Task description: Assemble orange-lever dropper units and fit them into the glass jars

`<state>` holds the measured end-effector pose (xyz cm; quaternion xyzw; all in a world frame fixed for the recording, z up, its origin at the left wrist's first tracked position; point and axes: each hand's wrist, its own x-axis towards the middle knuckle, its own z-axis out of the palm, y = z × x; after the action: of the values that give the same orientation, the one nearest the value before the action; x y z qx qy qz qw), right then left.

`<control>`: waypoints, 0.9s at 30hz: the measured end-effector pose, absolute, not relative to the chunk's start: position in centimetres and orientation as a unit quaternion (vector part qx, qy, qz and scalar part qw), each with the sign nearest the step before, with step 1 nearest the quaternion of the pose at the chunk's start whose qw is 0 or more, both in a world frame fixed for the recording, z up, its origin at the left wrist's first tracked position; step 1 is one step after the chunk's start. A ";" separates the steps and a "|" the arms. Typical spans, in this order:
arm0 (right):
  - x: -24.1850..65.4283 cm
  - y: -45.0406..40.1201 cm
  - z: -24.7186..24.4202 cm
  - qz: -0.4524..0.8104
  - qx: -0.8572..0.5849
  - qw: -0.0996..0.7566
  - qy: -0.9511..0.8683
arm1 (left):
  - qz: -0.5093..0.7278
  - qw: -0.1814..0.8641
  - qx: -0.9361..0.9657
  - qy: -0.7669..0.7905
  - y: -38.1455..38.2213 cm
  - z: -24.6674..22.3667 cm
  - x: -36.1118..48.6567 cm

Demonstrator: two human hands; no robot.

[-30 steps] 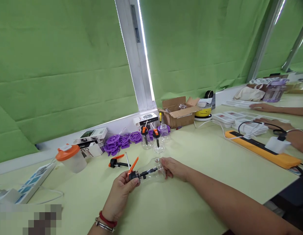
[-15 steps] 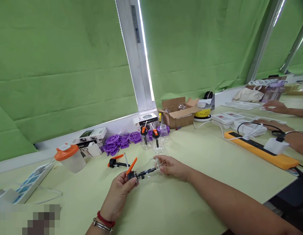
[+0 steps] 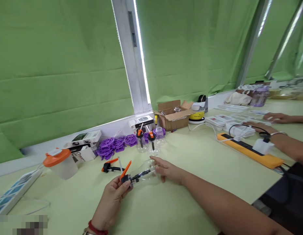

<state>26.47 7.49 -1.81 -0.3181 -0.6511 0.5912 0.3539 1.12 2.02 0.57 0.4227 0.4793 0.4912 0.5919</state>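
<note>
A clear bottle (image 3: pixel 146 176) lies tilted in front of me, with a black cap, a black rod inside it and an orange lever (image 3: pixel 126 169) at the cap. My left hand (image 3: pixel 116 190) grips it at the black cap. At the bottle's wide base, my right hand (image 3: pixel 167 170) rests its fingers against the clear wall, index finger stretched out. Just behind my left hand lies a loose black and orange piece (image 3: pixel 111 167). Two more clear bottles with black and orange tops, the left one (image 3: pixel 141 143) and the right one (image 3: pixel 153 145), stand upright farther back.
Purple plastic parts (image 3: pixel 107 147) lie along the wall beside a cup with an orange lid (image 3: pixel 64 164). Behind are an open cardboard box (image 3: pixel 177 120) and small boxes. An orange power strip (image 3: pixel 249 150) and another person's hands (image 3: pixel 260 127) are at the right.
The view has shifted, so the table items appear farther left. My right hand's fingers have loosened around the bottle's base, the index finger now straighter. My left hand keeps its hold.
</note>
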 end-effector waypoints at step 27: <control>26.1 8.0 -2.7 0.619 -0.288 0.379 -0.625 | 0.510 0.574 0.409 0.493 2.2 0.0 1.4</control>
<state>26.14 8.02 -2.72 -0.2881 -0.6249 0.6187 0.3791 1.41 2.16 0.02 0.4094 0.4926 0.5101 0.5740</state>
